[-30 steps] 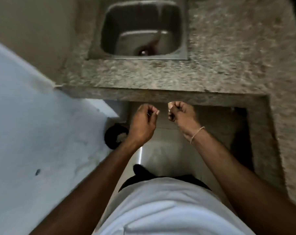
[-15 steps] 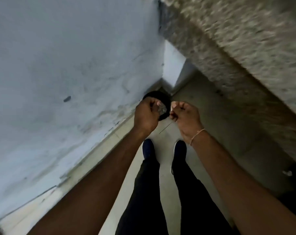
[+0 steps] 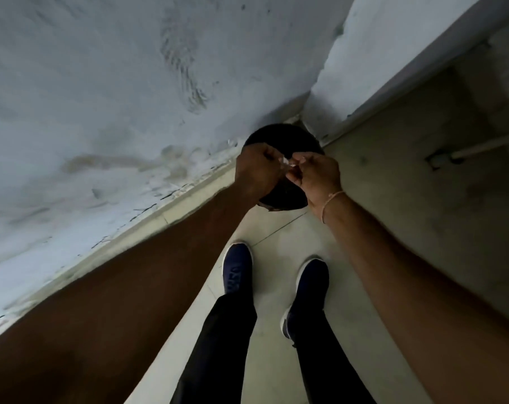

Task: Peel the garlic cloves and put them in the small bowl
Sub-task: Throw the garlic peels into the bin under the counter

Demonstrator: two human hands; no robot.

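My left hand and my right hand are held close together over a black round bin that stands on the floor in the corner. Between their fingertips sits a small pale piece, a garlic clove or its skin; I cannot tell which. Both hands pinch at it, and which hand carries it is unclear. A thin bracelet circles my right wrist. No small bowl is in view.
A stained white wall fills the left and top. The pale tiled floor runs below, with my two dark blue shoes on it. To the right lies the shadowed space under the counter.
The view swung from the sink and counter down to the floor corner. My hands stayed together and now hover over the black bin, closer to it than before.
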